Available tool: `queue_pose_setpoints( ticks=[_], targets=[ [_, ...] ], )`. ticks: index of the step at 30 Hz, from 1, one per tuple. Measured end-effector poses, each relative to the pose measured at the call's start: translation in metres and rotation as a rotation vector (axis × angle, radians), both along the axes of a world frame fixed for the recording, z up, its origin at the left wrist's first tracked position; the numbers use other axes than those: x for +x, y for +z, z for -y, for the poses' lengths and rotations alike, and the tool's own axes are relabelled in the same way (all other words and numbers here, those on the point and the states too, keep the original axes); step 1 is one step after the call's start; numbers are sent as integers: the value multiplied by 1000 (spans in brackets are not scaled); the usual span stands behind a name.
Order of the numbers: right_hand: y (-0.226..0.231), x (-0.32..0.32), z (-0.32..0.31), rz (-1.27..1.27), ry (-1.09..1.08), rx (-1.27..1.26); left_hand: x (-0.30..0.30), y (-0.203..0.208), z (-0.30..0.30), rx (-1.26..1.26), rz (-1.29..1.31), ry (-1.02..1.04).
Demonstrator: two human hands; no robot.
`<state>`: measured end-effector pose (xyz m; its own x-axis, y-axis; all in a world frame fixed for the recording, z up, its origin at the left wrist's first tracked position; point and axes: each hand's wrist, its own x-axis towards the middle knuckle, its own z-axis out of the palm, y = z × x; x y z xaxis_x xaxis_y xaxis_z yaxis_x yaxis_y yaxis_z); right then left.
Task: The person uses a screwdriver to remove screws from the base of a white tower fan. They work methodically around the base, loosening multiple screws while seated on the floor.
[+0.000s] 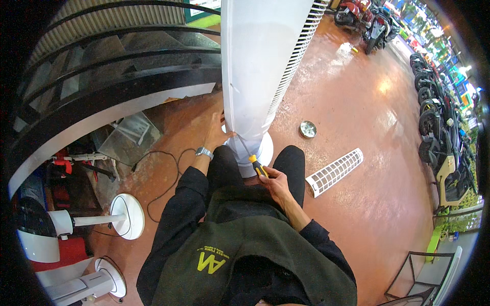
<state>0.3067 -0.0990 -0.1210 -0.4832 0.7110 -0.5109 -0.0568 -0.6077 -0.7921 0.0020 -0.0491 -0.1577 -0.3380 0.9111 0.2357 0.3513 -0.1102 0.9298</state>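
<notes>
A tall white tower fan [260, 61] stands upright between my knees on its round white base [263, 153], with a slatted grille along its right side. My right hand [275, 181] is closed around the yellow and black handle of a screwdriver [256, 164]. Its thin metal shaft slants up and left to the lower body of the fan. My left hand [217, 131] grips the fan's lower left edge, the thumb near the screwdriver's tip; the other fingers are partly hidden behind the fan.
On the floor to the right lie a white grid-like cover [335, 172] and a small round metal dish [308, 129]. A dark cable [176, 163] curls at the left, near white pedestal fans [127, 216]. A curved staircase [122, 76] rises behind; motorbikes [431, 122] line the far right.
</notes>
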Motion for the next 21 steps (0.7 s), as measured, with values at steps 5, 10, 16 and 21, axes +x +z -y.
queue_pose_setpoints(
  ticks=[5, 10, 16, 21],
  targets=[
    [9, -7, -4, -196, -68, -269, 6, 15, -7, -44, -86, 33],
    [-13, -3, -11, -180, -68, -357, 0, 9, -8, -3, -52, 5],
    [-13, -4, -1, 141, 94, 367, 2, 12, -8, -31, -50, 22],
    [2, 1, -10, -284, -100, -516, 2, 14, -7, -33, -57, 17]
  ],
)
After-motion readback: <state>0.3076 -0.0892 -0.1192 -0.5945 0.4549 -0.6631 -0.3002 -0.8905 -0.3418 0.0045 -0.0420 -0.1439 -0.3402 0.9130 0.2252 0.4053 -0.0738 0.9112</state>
